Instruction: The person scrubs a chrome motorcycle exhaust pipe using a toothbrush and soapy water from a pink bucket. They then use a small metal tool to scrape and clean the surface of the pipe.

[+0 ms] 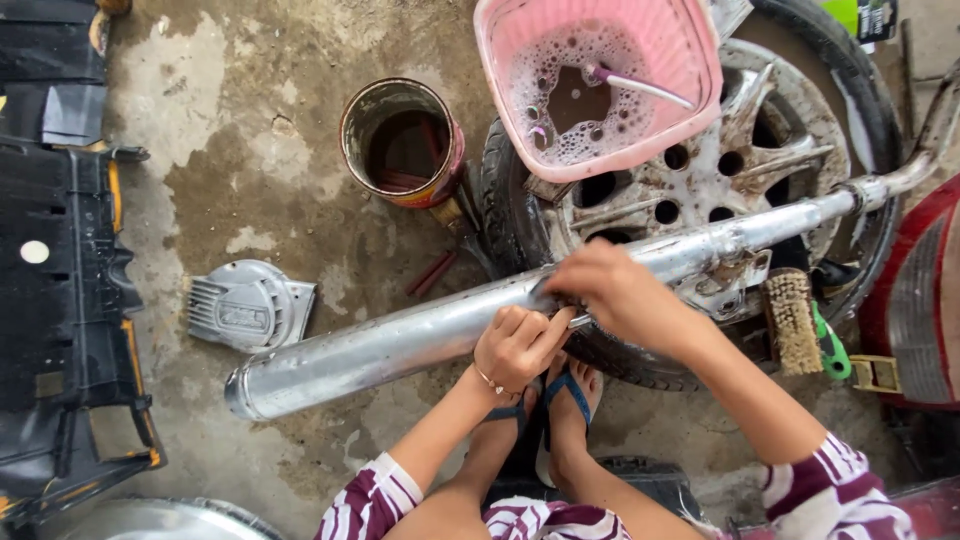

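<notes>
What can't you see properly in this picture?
- Head view: the small thing at the silver pipe is hidden by the right hand and left hand.
- The liquid under the foam in the pink basket.
- The tin can is dark inside.
- The wheel is partly covered by basket and pipe.

Rough, stained concrete floor [250, 150] w/ damp patches, daylit; black plastic panels [60, 300] at left edge.

Open floor [250, 150] left; wheel [700, 180], basin [600, 80] behind pipe [400, 340].
</notes>
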